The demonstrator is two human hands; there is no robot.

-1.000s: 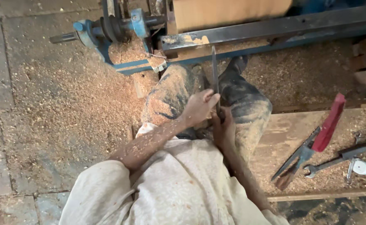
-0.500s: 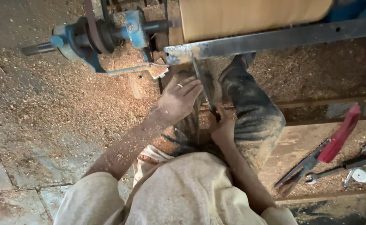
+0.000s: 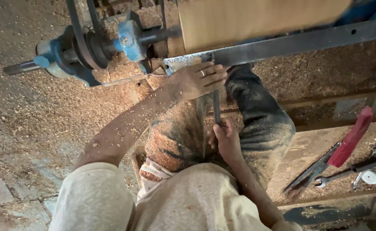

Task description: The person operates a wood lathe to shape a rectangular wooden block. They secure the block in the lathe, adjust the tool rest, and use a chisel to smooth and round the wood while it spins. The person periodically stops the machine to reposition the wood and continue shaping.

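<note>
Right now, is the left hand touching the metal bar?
Touching. The head view shows the left hand resting on the metal bar, fingers lying against its lower edge.

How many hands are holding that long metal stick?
2. The left hand presses the long grey metal chisel near the steel rest bar; the right hand grips its lower end.

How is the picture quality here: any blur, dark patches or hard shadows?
Head view: the wooden cylinder shows as a smooth, grainless smear; the left hand and right hand on the metal tool are fairly sharp; lighting is dim and warm, with the lower right corner in shadow.
</note>
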